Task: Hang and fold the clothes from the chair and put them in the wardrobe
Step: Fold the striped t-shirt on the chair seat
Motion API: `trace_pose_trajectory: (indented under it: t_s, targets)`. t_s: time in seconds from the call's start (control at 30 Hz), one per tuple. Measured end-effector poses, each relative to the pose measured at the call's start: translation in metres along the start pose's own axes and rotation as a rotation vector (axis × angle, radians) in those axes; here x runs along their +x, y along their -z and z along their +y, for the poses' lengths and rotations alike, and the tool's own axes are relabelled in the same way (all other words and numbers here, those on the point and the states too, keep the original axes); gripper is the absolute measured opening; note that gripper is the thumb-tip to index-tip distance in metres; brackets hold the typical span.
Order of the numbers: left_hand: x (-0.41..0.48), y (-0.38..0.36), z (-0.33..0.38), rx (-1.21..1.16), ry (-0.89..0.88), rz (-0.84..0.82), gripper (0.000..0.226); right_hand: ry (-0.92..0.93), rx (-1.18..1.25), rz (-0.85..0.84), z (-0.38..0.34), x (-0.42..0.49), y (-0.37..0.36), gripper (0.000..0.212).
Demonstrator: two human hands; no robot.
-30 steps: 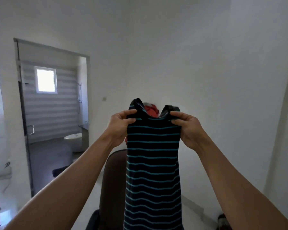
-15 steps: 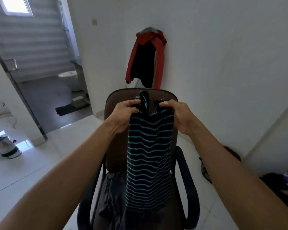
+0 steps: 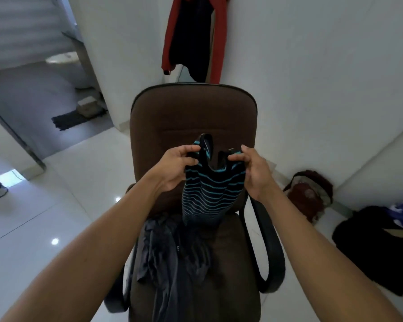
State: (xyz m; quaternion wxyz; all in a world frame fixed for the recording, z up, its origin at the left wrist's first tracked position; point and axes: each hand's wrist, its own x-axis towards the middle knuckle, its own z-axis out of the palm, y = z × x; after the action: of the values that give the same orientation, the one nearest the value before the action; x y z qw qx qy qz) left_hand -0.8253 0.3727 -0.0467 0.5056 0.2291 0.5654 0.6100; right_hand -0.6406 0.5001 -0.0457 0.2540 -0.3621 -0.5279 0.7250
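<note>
Both of my hands are closed on the top of a dark top with thin blue stripes (image 3: 213, 194), one at each shoulder. My left hand (image 3: 176, 169) pinches the left strap between thumb and fingers, and my right hand (image 3: 255, 173) pinches the right strap the same way, so the neckline sags between them. I hold the top up in front of the back of a brown chair (image 3: 193, 117); its lower end hangs down to the seat, where it meets a crumpled grey garment (image 3: 170, 259) that lies on the left half of the seat and spills over its front edge. Black armrests curve along either side of the seat. Behind the chair a red and black jacket (image 3: 193, 36) hangs on the white wall. To the right, on the pale tiled floor by the wall, sits a reddish-brown bag (image 3: 310, 196), and nearer the right edge a black heap of cloth (image 3: 377, 249). To the left an open doorway shows a dark mat (image 3: 72, 119).
</note>
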Motion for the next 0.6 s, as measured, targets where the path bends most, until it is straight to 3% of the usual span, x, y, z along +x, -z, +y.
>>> trace_pose_trajectory:
  t_s: [0.27,0.6]
  targets:
    - [-0.066,-0.001,-0.119,-0.183,0.17,0.053,0.038,-0.223,0.04,0.045,0.109,-0.071,0.034,0.046]
    - [-0.219,-0.048,-0.293,-0.188,0.511,0.266,0.039,-0.575,-0.011,0.17,0.267,-0.241,0.082,0.051]
